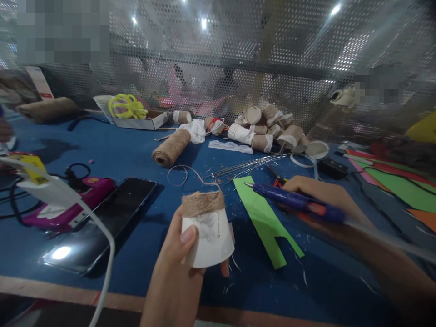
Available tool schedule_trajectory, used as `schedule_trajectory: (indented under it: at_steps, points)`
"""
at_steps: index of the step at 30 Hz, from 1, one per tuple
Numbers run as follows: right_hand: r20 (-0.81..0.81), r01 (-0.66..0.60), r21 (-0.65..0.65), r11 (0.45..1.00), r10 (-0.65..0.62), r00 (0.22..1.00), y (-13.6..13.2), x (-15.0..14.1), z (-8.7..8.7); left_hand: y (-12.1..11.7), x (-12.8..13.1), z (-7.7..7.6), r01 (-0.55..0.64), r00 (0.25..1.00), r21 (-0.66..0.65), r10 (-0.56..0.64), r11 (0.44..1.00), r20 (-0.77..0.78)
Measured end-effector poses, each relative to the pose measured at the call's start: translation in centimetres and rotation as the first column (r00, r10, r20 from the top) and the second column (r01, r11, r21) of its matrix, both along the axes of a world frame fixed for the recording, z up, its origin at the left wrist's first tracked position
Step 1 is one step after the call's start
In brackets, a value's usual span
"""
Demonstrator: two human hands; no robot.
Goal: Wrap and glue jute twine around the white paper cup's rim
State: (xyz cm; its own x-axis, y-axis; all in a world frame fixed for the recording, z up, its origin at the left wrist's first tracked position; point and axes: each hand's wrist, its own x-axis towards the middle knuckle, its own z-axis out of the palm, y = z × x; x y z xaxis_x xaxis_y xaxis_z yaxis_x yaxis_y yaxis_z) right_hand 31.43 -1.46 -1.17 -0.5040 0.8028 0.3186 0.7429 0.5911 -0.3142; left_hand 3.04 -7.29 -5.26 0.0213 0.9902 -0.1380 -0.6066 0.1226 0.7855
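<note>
My left hand (189, 247) grips a white paper cup (207, 236), its wide rim toward me. Jute twine (203, 204) is wound around the narrow end, and a loose strand runs from it toward the twine roll (172, 147). In my right hand (316, 200) is a blue hot glue gun (299, 200), its metal tip pointing left, apart from the cup. A clear stick trails from its back end. Under the tip lies a cut strip of green paper (260, 218).
A phone (105, 222) and a magenta power strip (73, 204) with a white cable (104, 227) lie left. Behind are thin wires (252, 165), a lace strip (230, 146) and several twine-wrapped cups (262, 143). Coloured sheets (402, 181) lie right. A perforated metal screen (218, 59) stands behind.
</note>
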Motion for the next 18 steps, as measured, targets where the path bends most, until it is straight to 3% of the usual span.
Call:
schedule_trajectory:
  at_steps: [8,14,18]
  points:
    - [0.138,0.057,-0.032,0.998,-0.052,0.989,1.0,-0.3,-2.0,0.3,0.7,-0.3,0.041,0.986,0.076,-0.053,0.996,0.157]
    - [0.114,0.077,-0.071,0.995,-0.069,0.991,1.4,0.1,-1.8,-0.2,0.6,0.1,0.046,0.993,0.076,-0.053,0.996,0.101]
    - [0.054,0.009,0.017,1.000,-0.010,0.999,1.2,-0.2,-1.1,-1.0,0.8,0.9,0.061,0.998,-0.005,-0.061,0.998,0.007]
